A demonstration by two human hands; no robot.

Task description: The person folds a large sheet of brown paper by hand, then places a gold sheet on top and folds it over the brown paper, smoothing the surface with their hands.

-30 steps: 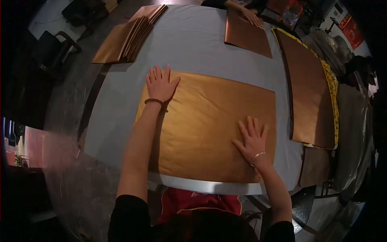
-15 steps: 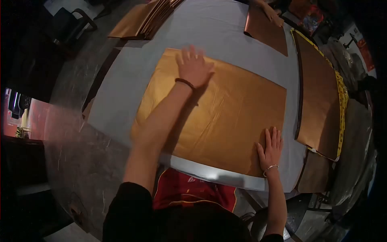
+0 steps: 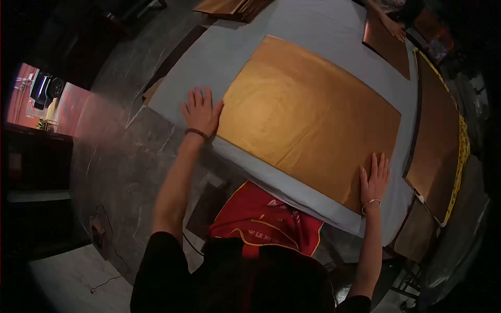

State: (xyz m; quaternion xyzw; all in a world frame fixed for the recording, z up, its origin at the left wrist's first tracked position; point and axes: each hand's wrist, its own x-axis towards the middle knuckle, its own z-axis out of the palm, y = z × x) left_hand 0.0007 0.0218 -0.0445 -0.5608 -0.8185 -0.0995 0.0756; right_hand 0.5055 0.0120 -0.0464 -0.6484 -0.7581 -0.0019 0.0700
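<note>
A large gold-brown rectangular sheet (image 3: 313,115), which looks like leather or coated paper, lies flat on the grey-covered table (image 3: 193,68). Creases run diagonally across its middle. My left hand (image 3: 203,110), with a dark beaded bracelet, is at the sheet's left edge, fingers spread, palm down. It grips nothing. On the sheet's lower right corner rests my right hand (image 3: 374,180), flat with fingers stretched out and a thin bracelet at the wrist. A red apron (image 3: 266,219) covers my lap below the table's edge.
Folded brown sheets (image 3: 235,8) are stacked at the far left. Another person's hand (image 3: 392,27) lies on a brown sheet (image 3: 386,47) at the far right. A brown panel (image 3: 436,141) with yellow tape (image 3: 462,151) stands along the right side.
My left hand has moved from the sheet's upper left area down to its left edge. The right hand stays at the lower right corner. The camera view has shifted and turned.
</note>
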